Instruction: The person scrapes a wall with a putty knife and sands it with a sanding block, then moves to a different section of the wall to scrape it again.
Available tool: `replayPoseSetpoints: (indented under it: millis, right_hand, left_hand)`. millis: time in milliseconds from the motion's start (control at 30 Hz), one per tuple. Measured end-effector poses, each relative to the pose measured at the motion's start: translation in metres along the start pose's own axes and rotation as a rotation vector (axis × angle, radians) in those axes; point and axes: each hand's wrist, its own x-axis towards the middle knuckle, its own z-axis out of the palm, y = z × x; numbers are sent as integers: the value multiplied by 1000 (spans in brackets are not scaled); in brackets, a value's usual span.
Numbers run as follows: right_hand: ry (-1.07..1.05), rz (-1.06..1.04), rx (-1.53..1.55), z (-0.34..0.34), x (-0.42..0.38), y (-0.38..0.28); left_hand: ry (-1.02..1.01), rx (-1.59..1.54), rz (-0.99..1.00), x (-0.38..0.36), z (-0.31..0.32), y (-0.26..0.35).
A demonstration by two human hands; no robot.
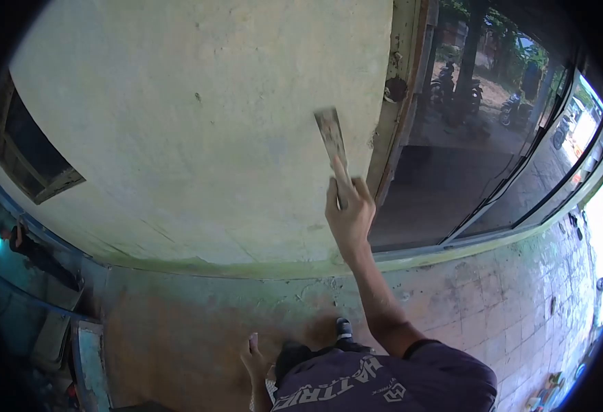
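My right hand (pixel 354 216) is raised in front of the pale wall (pixel 212 137), wrapped round the handle of a scraper (pixel 330 130). One finger lies along the tool, and its flat, stained blade points up and slightly left, overlapping the wall in this view. Low beside my body, my left hand (pixel 251 358) is closed, with a small pale-tipped thing at its fingers that I cannot make out. The wall shows scuffs, small chips and a greenish band along its base.
Right of the wall stands a wooden frame (pixel 399 103) with a dark window (pixel 452 178) reflecting motorbikes and trees. Tiled floor (pixel 466 302) runs below, with flakes near the wall base. At far left, a person (pixel 37 254) stands beyond a blue frame (pixel 30 216). A small dark opening (pixel 37 147) breaks the wall.
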Motion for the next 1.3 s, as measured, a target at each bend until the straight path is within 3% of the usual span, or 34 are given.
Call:
replayPoseSetpoints:
  millis: [167,333,433,567,667,700,800,900,1000,1100,1200,1300]
  right_hand:
    - [-19,69,58,-5,16,-38]
    - [9,-46,56,64,-96,45]
    - [34,-68,9,65,-71,13]
    - [7,-61,-5,36,20,-91]
    - [32,-17,149,44,27,-95]
    - [62,-28,110,53,13,-90]
    - [59,7,-12,94,-78,-39]
    - [108,52,49,115,-113,-25]
    - [146,-22,-4,108,-47,-86]
    - [203,-72,69,81,22,-156]
    - [202,-8,145,76,20,-159]
    - [260,57,108,102,-46,-95]
  left_hand:
    - [-72,-67,-13,-7,-20,7]
    - [19,-203,2,-1,-43,-23]
    - [85,-247,-42,0,-62,-49]
    - [143,-298,-19,-4,-86,-66]
    - [175,-185,-62,-6,-104,-77]
    - [189,-144,-84,-4,-110,-77]
    - [185,-542,-217,-8,-124,-62]
    - [297,-535,-88,-5,-126,-82]
    - [108,-863,-87,-6,-137,-98]
    - [212,-800,-164,-11,-140,-94]
    - [183,-785,-285,-14,-152,-87]
    - [435,-167,405,-22,-146,-86]
